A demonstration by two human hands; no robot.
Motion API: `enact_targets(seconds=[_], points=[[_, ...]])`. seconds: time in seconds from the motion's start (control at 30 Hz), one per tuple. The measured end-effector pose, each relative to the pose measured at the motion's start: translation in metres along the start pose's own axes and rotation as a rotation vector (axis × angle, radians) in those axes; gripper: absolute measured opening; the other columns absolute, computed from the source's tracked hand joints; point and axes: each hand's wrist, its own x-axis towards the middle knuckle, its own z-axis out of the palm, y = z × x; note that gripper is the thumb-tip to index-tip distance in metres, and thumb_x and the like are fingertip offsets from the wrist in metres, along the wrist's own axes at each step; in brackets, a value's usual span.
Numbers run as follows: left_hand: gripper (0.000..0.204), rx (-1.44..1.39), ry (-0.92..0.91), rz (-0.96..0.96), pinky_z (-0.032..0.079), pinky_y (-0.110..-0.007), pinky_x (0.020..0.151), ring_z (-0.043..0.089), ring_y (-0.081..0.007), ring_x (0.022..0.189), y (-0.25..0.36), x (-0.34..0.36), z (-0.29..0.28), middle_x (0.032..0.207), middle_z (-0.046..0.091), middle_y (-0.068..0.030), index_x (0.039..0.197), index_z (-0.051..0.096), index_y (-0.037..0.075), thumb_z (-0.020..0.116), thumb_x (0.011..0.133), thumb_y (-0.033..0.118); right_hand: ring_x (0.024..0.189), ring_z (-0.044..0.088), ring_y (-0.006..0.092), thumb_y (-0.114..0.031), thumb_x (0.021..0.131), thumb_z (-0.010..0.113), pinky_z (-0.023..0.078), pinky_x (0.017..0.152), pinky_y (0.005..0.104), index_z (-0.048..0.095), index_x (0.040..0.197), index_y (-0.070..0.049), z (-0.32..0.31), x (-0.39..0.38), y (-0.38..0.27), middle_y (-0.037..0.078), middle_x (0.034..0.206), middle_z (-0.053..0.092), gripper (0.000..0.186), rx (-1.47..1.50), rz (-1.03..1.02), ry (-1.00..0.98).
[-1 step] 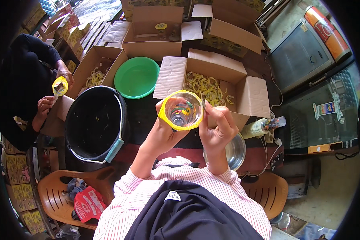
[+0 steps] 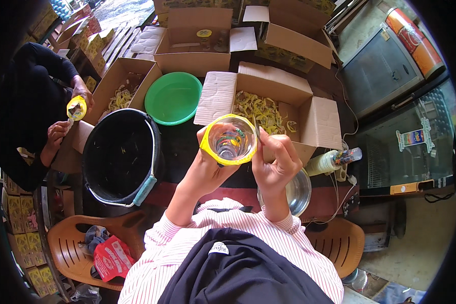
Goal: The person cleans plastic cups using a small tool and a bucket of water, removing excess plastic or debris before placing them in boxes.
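Observation:
My left hand (image 2: 207, 164) is wrapped round a clear plastic cup (image 2: 230, 142), with its open mouth facing up toward me. A yellow band of film runs round the cup's rim, and coloured print shows through its wall. At the cup's right rim, my right hand (image 2: 274, 161) is closed in a pinch. Something thin and dark shows at those fingertips, too small to name. Beyond the cup stands an open cardboard box (image 2: 325, 121) with many yellow film strips (image 2: 261, 109) inside.
Left of me stand a black bucket (image 2: 119, 157) and a green basin (image 2: 172, 99). A metal bowl (image 2: 300, 192) and a stack of cups (image 2: 324, 162) lie to the right. Across the table, a co-worker's hands (image 2: 61, 133) hold another yellow-rimmed cup (image 2: 76, 108). More cardboard boxes (image 2: 195, 61) stand behind.

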Motion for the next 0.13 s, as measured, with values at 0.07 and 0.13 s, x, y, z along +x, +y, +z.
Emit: enact_targets(seconds=[0.07, 0.13], points=[[0.071, -0.002, 0.022, -0.006, 0.040, -0.035, 0.091, 0.046, -0.0291, 0.109, 0.0000, -0.0009, 0.0004, 0.120, 0.035, -0.0152, 0.127, 0.025, 0.002, 0.069, 0.072, 0.009, 0.060, 0.057, 0.0146, 0.009, 0.064, 0.067, 0.046, 0.056, 0.0247, 0.066, 0.091, -0.005, -0.0002, -0.0005, 0.0000, 0.006, 0.068, 0.058, 0.030, 0.029, 0.029, -0.008], [0.071, 0.008, 0.062, -0.001, 0.039, -0.035, 0.092, 0.045, -0.0291, 0.111, -0.0008, -0.0014, 0.0003, 0.121, 0.034, -0.0144, 0.127, 0.026, 0.003, 0.070, 0.072, 0.009, 0.060, 0.058, 0.0143, 0.008, 0.066, 0.066, 0.046, 0.056, 0.0249, 0.066, 0.091, -0.006, 0.0000, -0.0037, 0.0013, 0.006, 0.069, 0.059, 0.029, 0.049, 0.053, -0.019]])
